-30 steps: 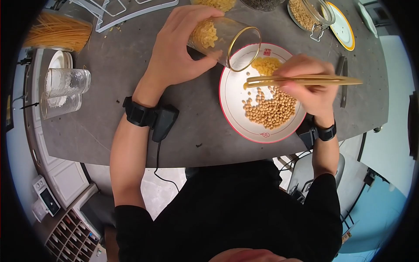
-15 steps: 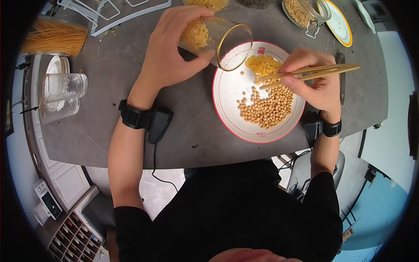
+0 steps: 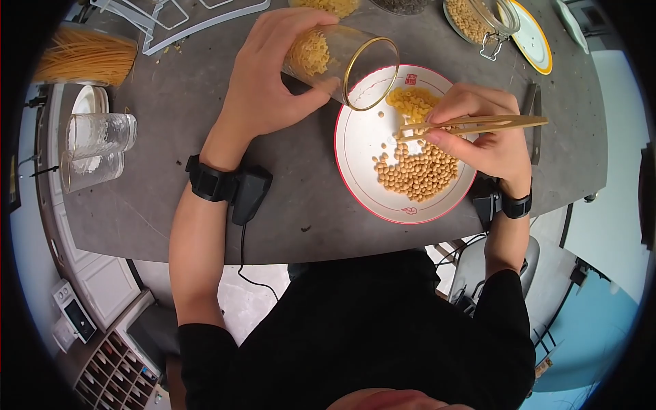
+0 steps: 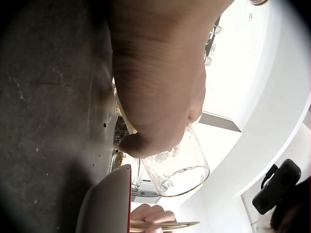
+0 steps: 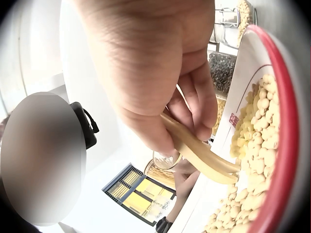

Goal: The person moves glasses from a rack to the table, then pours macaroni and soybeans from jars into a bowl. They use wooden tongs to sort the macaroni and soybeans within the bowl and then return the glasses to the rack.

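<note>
My left hand point(image 3: 270, 78) grips a gold-rimmed glass point(image 3: 342, 65) holding yellow pasta, tilted with its mouth over the left rim of a red-rimmed white plate point(image 3: 355, 160). Between thumb and fingers, my right hand point(image 3: 488, 130) pinches wooden tongs point(image 3: 506, 123) over the plate. Their tips are close together near the border of the yellow pasta pile point(image 3: 410, 101) and the soybeans point(image 3: 424, 174). In the right wrist view the tongs point(image 5: 204, 158) reach down to the beans point(image 5: 260, 155); whether a piece is between the tips, I cannot tell.
Two clear glasses point(image 3: 99, 133) lie at the left, below spaghetti point(image 3: 89, 58). A white rack point(image 3: 198, 27) stands at the back. An open clip jar of soybeans point(image 3: 468, 20) and a yellow-rimmed plate point(image 3: 529, 34) are at the back right, with a dark metal utensil point(image 3: 534, 130) beside my right hand.
The right hand's tongs have swung from the plate's left part toward the pasta, then slightly left and lower, their tips closing together. Glass and left hand have shifted a little left.
</note>
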A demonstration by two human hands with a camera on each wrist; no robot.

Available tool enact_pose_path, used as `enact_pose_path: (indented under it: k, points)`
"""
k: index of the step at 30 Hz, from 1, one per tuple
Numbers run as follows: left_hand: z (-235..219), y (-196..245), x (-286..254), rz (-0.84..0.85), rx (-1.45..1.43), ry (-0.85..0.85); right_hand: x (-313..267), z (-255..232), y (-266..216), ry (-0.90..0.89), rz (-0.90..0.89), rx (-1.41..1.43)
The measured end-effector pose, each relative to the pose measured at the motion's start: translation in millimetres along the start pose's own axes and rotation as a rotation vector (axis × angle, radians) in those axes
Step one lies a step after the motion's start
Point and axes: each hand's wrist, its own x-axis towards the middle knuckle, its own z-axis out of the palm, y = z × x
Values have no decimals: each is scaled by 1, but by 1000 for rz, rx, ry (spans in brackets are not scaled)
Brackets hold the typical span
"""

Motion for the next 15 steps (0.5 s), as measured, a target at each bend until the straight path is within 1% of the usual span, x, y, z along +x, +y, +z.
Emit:
enact_pose_path:
  k: [5,15]
  points:
    - [0,1,0,0,14,4,2,3,-1,1,-68,-29]
    - [0,1,1,2,34,8,4,5,-3,-26,-52,-10]
